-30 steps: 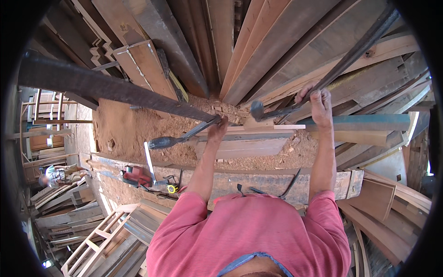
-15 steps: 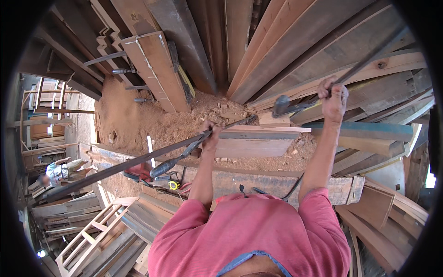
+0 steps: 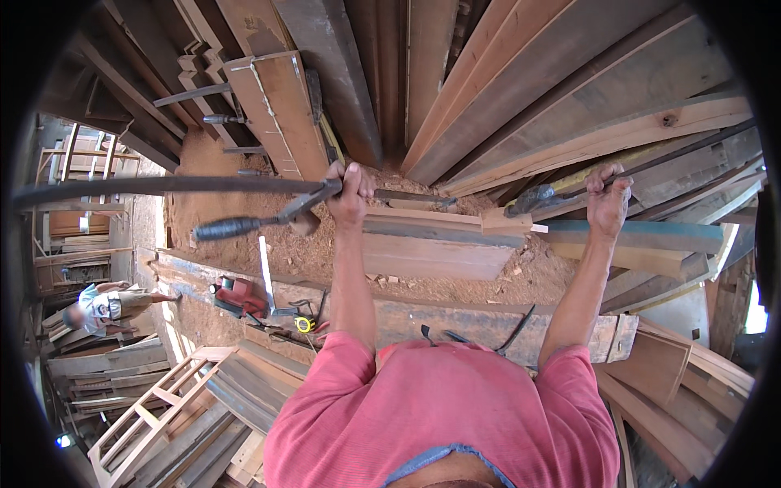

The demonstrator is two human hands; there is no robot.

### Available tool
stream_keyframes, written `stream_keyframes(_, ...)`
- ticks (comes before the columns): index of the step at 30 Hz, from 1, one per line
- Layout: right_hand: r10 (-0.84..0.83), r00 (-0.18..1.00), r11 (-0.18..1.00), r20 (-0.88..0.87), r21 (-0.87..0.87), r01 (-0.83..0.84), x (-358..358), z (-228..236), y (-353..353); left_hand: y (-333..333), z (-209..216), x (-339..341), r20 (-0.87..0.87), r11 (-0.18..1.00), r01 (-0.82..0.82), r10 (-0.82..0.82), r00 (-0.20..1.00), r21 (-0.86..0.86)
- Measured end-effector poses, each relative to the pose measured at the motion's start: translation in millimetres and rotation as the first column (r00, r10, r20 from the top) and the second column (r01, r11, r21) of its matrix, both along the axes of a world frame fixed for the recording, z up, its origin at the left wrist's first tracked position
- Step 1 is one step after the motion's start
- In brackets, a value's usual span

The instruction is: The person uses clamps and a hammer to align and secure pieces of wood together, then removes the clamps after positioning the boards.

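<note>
My left hand [image 3: 350, 193] is closed around a long dark bar clamp [image 3: 203, 185], near its sliding jaw. The clamp's bar reaches far left, and its grey screw handle [image 3: 228, 228] sticks out below the bar. My right hand [image 3: 608, 202] grips a second bar clamp [image 3: 691, 151], whose bar runs up to the right; its dark handle [image 3: 529, 200] lies left of that hand. Between my hands a light wooden board [image 3: 443, 257] lies on the sawdust-covered surface, with narrower strips along its far edge. A small wood block [image 3: 502, 220] sits at the right end of the strips.
Beyond the sawdust [image 3: 203, 150], long planks [image 3: 333, 73] lean upright. Nearer, a worn beam [image 3: 390, 325] carries a red power tool [image 3: 240, 296] and a yellow tape measure [image 3: 304, 324]. A wooden frame [image 3: 154, 407] stands lower left. Another person [image 3: 106, 307] is at far left.
My left hand has moved up and slightly left, swinging its clamp from a slant to nearly level. My right hand has shifted right and down, with its clamp at a flatter angle.
</note>
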State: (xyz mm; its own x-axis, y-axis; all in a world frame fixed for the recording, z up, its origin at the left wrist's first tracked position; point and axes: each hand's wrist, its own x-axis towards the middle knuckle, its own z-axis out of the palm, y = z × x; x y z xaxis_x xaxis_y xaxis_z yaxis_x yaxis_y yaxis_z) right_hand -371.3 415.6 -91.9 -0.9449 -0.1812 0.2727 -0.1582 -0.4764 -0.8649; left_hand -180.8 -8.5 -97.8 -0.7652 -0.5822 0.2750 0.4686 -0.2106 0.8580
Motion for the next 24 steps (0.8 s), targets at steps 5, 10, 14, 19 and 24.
stream_keyframes(5, -0.005, 1.000, 1.000, -0.002, 0.006, 0.005, 3.5, 2.8, -2.8, -5.3, 21.1, -37.0, 0.129, 0.984, 0.156, -0.144, 0.981, -0.084)
stream_keyframes(10, 0.021, 1.000, 1.000, -0.015, -0.015, -0.021, 4.6, -1.6, 3.5, -14.8, -40.2, -75.5, 0.404, 0.888, 0.438, -0.354, 0.843, -0.137)
stream_keyframes(14, -0.008, 1.000, 1.000, -0.008, -0.005, 0.008, 6.3, -1.5, 1.3, -4.1, -72.9, -118.3, 0.494, 0.853, 0.522, -0.445, 0.747, -0.021)
stream_keyframes(19, -0.037, 0.999, 0.999, -0.020, 0.018, 0.037, 6.4, 3.7, -3.2, 26.4, -46.6, -164.2, 0.693, 0.855, 0.346, 0.022, 0.721, -0.387)
stream_keyframes(24, -0.065, 0.998, 0.998, -0.021, 0.000, 0.065, 4.8, -2.6, -7.7, 26.8, -74.3, -156.5, 0.599, 0.641, 0.213, 0.475, 0.645, -0.738)
